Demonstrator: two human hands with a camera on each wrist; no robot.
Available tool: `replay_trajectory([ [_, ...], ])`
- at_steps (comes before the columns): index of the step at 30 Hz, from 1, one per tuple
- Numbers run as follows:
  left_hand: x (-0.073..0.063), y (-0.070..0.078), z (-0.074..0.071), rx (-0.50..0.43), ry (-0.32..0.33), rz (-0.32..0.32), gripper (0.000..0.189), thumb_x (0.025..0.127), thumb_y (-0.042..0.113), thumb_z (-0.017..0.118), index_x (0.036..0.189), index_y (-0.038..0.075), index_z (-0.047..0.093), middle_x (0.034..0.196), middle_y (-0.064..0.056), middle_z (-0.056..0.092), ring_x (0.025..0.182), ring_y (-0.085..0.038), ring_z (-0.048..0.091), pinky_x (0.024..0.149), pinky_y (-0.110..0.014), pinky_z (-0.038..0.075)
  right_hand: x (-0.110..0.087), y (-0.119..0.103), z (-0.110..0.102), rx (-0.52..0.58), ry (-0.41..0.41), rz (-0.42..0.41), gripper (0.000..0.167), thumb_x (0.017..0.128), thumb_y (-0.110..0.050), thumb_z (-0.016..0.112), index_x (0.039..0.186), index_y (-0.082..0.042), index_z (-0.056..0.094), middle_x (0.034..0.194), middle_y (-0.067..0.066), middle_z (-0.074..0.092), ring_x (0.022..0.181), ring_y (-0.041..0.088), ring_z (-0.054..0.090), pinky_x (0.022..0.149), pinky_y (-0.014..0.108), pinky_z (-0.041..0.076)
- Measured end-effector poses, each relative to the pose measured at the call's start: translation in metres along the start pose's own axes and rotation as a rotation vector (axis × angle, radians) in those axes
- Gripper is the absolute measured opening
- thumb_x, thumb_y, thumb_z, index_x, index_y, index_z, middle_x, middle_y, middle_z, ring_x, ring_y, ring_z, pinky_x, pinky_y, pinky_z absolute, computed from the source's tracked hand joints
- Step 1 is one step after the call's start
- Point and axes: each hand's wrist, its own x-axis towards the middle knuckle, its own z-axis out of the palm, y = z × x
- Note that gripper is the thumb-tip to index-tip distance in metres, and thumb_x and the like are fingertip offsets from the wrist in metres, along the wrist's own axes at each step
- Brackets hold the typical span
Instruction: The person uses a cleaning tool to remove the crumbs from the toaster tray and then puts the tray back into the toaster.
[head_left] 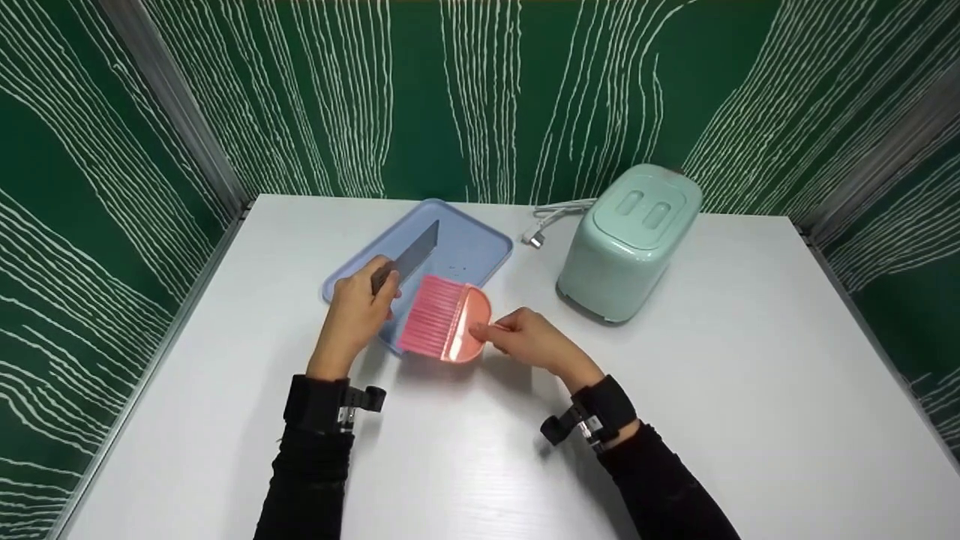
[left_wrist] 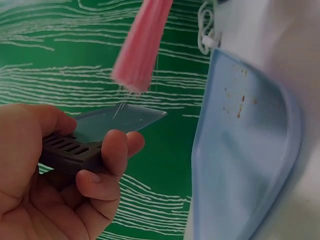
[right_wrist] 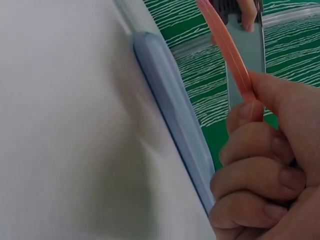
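Observation:
My left hand (head_left: 354,313) grips the dark slotted end of a flat, thin crumb tray (head_left: 417,255), which tilts above the blue tray (head_left: 480,234). Between thumb and fingers, my right hand (head_left: 536,341) pinches the orange, rounded handle of a brush (head_left: 433,319) with pink bristles. In the left wrist view the bristles hang close above the crumb tray (left_wrist: 112,124); whether they touch is unclear. Small brown crumbs (left_wrist: 242,102) lie on the blue tray. The right wrist view shows the brush handle (right_wrist: 231,47) edge-on, with the crumb tray behind it.
A mint-green toaster (head_left: 626,244) stands at the back right of the white table (head_left: 750,360). Its white cord and plug (head_left: 534,238) lie between it and the blue tray. Green walls with white lines rise behind the table and at both sides.

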Motion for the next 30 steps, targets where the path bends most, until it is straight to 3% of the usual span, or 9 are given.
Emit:
replay_trajectory([
  [6, 0.000, 0.001, 0.002, 0.045, 0.000, 0.057, 0.019, 0.110, 0.019, 0.055, 0.115, 0.007, 0.069, 0.081, -0.012, 0.069, 0.066, -0.022, 0.063, 0.062, -0.034, 0.047, -0.001, -0.014, 0.008, -0.011, -0.111, -0.060, 0.058, 0.099, -0.060, 0.069, 0.059, -0.021, 0.055, 0.056, -0.010, 0.034, 0.055, 0.008, 0.029, 0.054, 0.027, 0.023],
  [10, 0.000, 0.001, 0.003, 0.101, 0.006, 0.089, 0.018, 0.109, 0.018, 0.057, 0.116, 0.008, 0.070, 0.081, -0.014, 0.067, 0.073, -0.030, 0.059, 0.064, -0.036, 0.039, 0.001, -0.017, 0.012, -0.030, -0.105, -0.065, 0.057, 0.100, -0.059, 0.069, 0.059, -0.021, 0.055, 0.056, -0.010, 0.035, 0.054, 0.008, 0.030, 0.054, 0.027, 0.023],
  [14, 0.001, 0.001, 0.003, 0.112, -0.003, 0.097, 0.016, 0.108, 0.016, 0.058, 0.116, 0.008, 0.070, 0.085, -0.017, 0.071, 0.075, -0.034, 0.061, 0.064, -0.036, 0.039, 0.005, -0.016, 0.014, -0.021, -0.087, -0.032, 0.058, 0.099, -0.059, 0.069, 0.058, -0.021, 0.053, 0.056, -0.011, 0.034, 0.054, 0.008, 0.029, 0.053, 0.027, 0.022],
  [18, 0.001, 0.000, 0.004, 0.103, -0.003, 0.107, 0.015, 0.108, 0.016, 0.059, 0.114, 0.008, 0.070, 0.090, -0.017, 0.074, 0.078, -0.033, 0.063, 0.065, -0.037, 0.041, 0.007, -0.014, 0.012, 0.006, -0.079, 0.003, 0.062, 0.099, -0.060, 0.068, 0.055, -0.023, 0.046, 0.056, -0.010, 0.033, 0.054, 0.008, 0.027, 0.053, 0.027, 0.020],
  [24, 0.001, 0.000, 0.005, 0.105, 0.004, 0.151, 0.012, 0.108, 0.015, 0.061, 0.107, 0.006, 0.070, 0.079, -0.012, 0.066, 0.071, -0.027, 0.055, 0.062, -0.037, 0.037, 0.009, -0.006, 0.008, 0.073, -0.066, 0.016, 0.061, 0.101, -0.057, 0.067, 0.055, -0.023, 0.045, 0.054, -0.011, 0.031, 0.053, 0.007, 0.025, 0.053, 0.026, 0.018],
  [30, 0.001, 0.000, 0.004, 0.099, -0.005, 0.175, 0.012, 0.108, 0.012, 0.061, 0.111, 0.006, 0.071, 0.080, -0.014, 0.067, 0.069, -0.025, 0.053, 0.061, -0.035, 0.036, 0.012, -0.002, 0.004, 0.102, -0.053, 0.051, 0.062, 0.101, -0.061, 0.066, 0.056, -0.023, 0.045, 0.055, -0.010, 0.032, 0.054, 0.009, 0.026, 0.056, 0.027, 0.020],
])
